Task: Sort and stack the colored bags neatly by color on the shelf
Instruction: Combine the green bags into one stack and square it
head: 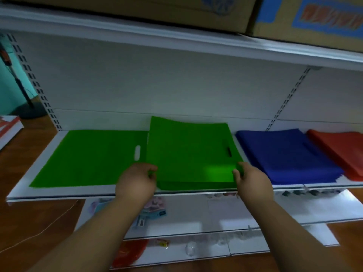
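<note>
Single green bag [88,158]: it lies flat on the shelf [59,193] at your 10 o'clock, its handle cut-out toward the green stack. It looks thin, light and limp, so you would do best to slide it or lift it by two corners; one corner alone would probably let it fold.

Left hand [137,179]: your fingers [152,173] pinch the near left corner of the green stack.

Green stack [192,154]: straight ahead at 12 o'clock, several sheets deep. The top bag's far left corner curls up against the back panel [176,85]. The fabric looks soft and slightly slick, so the layers may slip apart; hold both near corners and square the edges together.

Right hand [251,177]: your fingers [236,174] grip the near right corner of that same stack.

Blue stack [284,154]: at 1 o'clock, just beside the green one, neatly layered.

Red stack [337,152]: at 2 o'clock, partly cut off by the frame edge.

Surface: the white shelf looks smooth and hard, so bags should slide easily.

Room: cardboard boxes [294,16] overhead, lower shelves with small goods, and a wooden floor [29,213] at 8 o'clock.
</note>
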{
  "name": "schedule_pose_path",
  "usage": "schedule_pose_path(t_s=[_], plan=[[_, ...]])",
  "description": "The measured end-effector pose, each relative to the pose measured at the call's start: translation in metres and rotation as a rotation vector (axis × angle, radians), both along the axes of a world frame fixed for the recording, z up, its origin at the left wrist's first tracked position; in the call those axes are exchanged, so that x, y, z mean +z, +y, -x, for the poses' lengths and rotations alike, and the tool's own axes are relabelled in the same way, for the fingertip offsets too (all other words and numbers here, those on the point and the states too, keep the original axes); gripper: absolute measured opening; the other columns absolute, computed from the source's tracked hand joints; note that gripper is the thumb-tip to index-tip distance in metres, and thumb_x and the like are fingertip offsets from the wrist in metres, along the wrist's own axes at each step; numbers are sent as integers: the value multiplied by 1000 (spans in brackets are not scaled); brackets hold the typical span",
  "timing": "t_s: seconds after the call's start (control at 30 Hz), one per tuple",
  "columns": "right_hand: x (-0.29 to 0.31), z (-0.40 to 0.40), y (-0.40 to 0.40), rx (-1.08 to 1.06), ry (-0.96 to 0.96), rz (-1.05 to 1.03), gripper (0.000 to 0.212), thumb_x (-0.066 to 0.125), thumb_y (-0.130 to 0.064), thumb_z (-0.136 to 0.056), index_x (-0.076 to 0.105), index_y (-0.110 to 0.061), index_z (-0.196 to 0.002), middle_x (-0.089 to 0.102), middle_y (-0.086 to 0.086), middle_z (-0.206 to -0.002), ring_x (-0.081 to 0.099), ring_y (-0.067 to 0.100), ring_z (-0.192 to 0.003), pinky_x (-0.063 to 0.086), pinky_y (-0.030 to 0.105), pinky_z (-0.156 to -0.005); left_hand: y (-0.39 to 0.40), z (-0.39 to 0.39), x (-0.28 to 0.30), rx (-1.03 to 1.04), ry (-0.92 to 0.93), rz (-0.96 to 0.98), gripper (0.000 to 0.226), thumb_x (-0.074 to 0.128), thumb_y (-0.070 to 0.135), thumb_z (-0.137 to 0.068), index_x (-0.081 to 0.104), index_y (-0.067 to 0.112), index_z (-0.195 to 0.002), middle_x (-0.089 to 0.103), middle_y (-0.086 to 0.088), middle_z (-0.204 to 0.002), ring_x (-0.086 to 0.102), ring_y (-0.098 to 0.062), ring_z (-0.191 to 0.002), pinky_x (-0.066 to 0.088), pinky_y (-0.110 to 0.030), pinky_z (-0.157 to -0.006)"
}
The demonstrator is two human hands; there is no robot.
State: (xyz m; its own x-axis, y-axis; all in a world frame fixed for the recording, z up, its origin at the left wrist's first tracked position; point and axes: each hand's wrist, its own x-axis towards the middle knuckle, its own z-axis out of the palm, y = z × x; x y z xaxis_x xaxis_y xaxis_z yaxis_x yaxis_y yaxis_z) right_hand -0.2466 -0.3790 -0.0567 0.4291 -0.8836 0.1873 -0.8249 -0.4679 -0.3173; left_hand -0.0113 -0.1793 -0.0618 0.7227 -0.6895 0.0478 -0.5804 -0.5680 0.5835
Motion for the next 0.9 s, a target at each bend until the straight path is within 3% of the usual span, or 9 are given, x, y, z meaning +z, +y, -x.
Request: schedule_pose_path(t_s=[0.2,0.37,0.57,0.63,0.7,0.77,0.83,0.9], plan=[[-3,16,-46,77,161,12,23,47,-31,-101,62,-14,-109,60,5,-80,54,26,-68,37,32,-53,-38,28,-6,7,-61,-197,27,50,22,-97,68,28,-117,63,-5,-122,63,-23,-99,49,-27,-78],[-10,23,-64,131,329,-23,25,48,-35,-100,60,-14,-96,50,1,-78,49,23,-68,37,31,-56,-54,41,-8,16,-78,-360,26,55,19,-92,71,28,-110,61,-6,-118,62,-24,-101,46,-25,-76],[-2,21,-61,166,334,39,20,53,-33,-98,58,-15,-105,59,5,-103,60,24,-82,35,29,-57,-51,46,-12,-2,-45,-334,27,51,45,-96,71,34,-111,62,-4,-111,63,-21,-90,50,-27,-74],[1,14,-49,233,289,-6,23,52,-35,-98,57,-16,-110,60,5,-107,60,24,-87,39,30,-61,-42,45,-12,25,-3,-220,30,52,43,-97,67,34,-121,62,-4,-123,63,-22,-96,49,-26,-76],[4,-1,-30,316,221,-83,30,52,-37,-97,58,-19,-120,62,5,-111,61,25,-94,45,31,-68,-28,39,-10,93,49,-119,39,55,40,-97,59,30,-134,58,-6,-134,61,-25,-110,46,-26,-79],[8,-23,-3,413,146,-181,41,54,-39,-96,53,-23,-133,65,7,-114,62,27,-101,47,31,-75,-8,21,-10,140,69,-135,47,55,38,-96,50,28,-142,59,-8,-134,59,-29,-114,46,-29,-83],[13,-52,28,534,120,-306,56,58,-42,-94,42,-28,-145,66,10,-118,62,27,-105,46,28,-79,16,-9,-11,193,110,-204,55,56,35,-95,40,28,-148,57,-9,-137,60,-31,-112,48,-32,-85],[15,-86,60,641,134,-456,70,61,-43,-92,26,-35,-153,64,11,-125,63,25,-99,44,25,-77,41,-43,-10,267,228,-222,63,57,30,-95,31,26,-152,61,-12,-126,64,-32,-95,51,-34,-74]])
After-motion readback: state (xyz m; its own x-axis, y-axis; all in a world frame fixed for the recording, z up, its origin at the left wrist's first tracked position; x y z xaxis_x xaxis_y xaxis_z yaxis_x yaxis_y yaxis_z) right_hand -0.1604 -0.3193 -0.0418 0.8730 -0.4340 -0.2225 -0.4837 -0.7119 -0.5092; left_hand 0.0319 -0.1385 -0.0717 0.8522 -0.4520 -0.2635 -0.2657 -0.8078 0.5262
